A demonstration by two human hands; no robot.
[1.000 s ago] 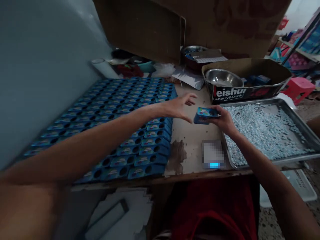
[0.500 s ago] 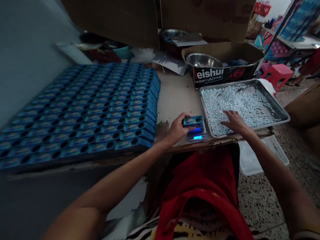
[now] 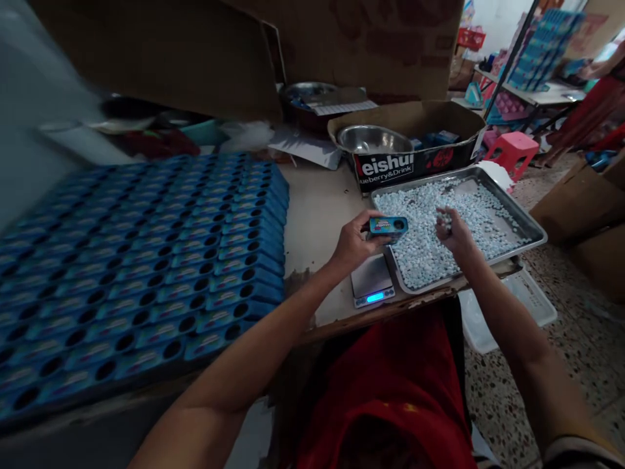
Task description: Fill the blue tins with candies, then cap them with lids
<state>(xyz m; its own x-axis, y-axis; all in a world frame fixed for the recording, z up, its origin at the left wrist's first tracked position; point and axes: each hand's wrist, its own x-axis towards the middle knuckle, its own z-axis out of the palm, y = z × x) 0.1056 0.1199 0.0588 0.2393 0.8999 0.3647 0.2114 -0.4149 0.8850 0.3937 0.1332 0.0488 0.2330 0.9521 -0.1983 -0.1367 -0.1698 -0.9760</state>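
My left hand grips a small blue box with a dark round hole in its top, held in the air beside the metal tray's near-left part. Below it on the table is a small digital scale with a lit blue display and a bare plate. My right hand is curled over the metal tray, its fingers closed around some small pale pellets. A thick layer of the same white and light-blue pellets covers much of the tray.
Rows of blue boxes with round holes fill the table's left side. Behind the tray stands an open carton holding a steel bowl. A pink stool and cardboard boxes are at right. Another person stands far right.
My left hand has lifted the blue box off the scale and moved it up toward the tray. My right hand's fingers have gone from spread over the pellets to curled around some.
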